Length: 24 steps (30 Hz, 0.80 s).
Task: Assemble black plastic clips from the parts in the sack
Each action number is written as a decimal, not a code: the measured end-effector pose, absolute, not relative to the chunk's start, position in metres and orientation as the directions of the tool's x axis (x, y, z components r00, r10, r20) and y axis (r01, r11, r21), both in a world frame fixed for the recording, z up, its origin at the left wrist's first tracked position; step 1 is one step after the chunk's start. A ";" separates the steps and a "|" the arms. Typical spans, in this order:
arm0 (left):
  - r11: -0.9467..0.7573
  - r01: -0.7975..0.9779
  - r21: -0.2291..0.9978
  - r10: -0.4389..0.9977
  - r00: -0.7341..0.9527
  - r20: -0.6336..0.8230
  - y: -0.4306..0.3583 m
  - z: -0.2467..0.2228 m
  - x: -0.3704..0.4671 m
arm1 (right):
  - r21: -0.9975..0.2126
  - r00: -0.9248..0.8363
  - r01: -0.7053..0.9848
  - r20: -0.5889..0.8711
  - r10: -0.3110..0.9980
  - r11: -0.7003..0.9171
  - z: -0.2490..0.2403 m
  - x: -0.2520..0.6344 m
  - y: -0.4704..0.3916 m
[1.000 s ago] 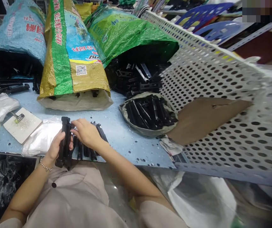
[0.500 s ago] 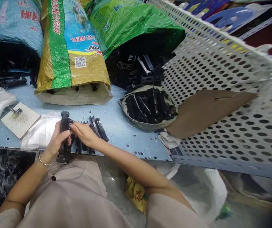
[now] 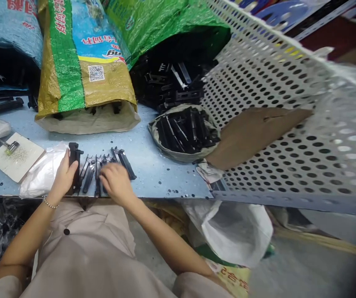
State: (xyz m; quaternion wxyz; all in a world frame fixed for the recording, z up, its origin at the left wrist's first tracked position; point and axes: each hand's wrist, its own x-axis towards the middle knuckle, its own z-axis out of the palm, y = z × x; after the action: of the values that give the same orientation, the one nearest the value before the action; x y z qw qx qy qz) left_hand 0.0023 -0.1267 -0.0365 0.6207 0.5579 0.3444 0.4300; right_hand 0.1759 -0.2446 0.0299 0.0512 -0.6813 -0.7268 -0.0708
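Note:
My left hand [image 3: 62, 178] is closed around a long black plastic part [image 3: 74, 165], held upright at the table's front edge. Just to its right, several slim black plastic pieces [image 3: 88, 178] lie side by side on the blue table. My right hand [image 3: 115, 182] hovers over or touches this row. Its fingers point down and are smeared by motion, so whether they hold a piece is unclear. A white plastic bag [image 3: 41, 176] lies left of the held part.
A round fabric-lined container [image 3: 156, 142] full of black parts stands to the right. Behind are a gold-and-green woven sack [image 3: 72, 91], a green sack [image 3: 171, 25] and a blue sack [image 3: 10, 33]. A perforated panel [image 3: 289, 82] borders the right. A small white board [image 3: 19, 165] lies left.
My right hand has left the black part and moved right, over the row of pieces. My left hand still holds the part, now turned. The whole view has shifted slightly.

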 end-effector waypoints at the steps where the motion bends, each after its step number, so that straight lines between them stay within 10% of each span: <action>1: -0.032 -0.107 0.994 0.907 0.415 0.074 -0.125 -0.045 0.008 | 0.088 0.023 0.995 0.204 0.979 -0.041 0.030 0.190 -0.244; 14: 0.314 -0.375 0.872 0.853 0.516 -0.085 -0.138 -0.075 0.057 | 0.126 0.189 0.967 0.232 0.954 -0.222 0.031 0.276 -0.236; 24: -0.283 -0.060 0.957 0.896 0.341 0.286 -0.163 -0.019 0.013 | -0.634 0.206 0.757 0.461 0.863 0.158 0.090 0.202 -0.252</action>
State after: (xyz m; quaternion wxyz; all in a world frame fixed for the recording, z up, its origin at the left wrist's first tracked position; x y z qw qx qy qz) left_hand 0.0126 -0.1625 -0.0188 0.5036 0.6455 0.3238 0.4742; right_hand 0.2023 -0.2521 0.0895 0.4309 -0.6460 -0.6271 0.0613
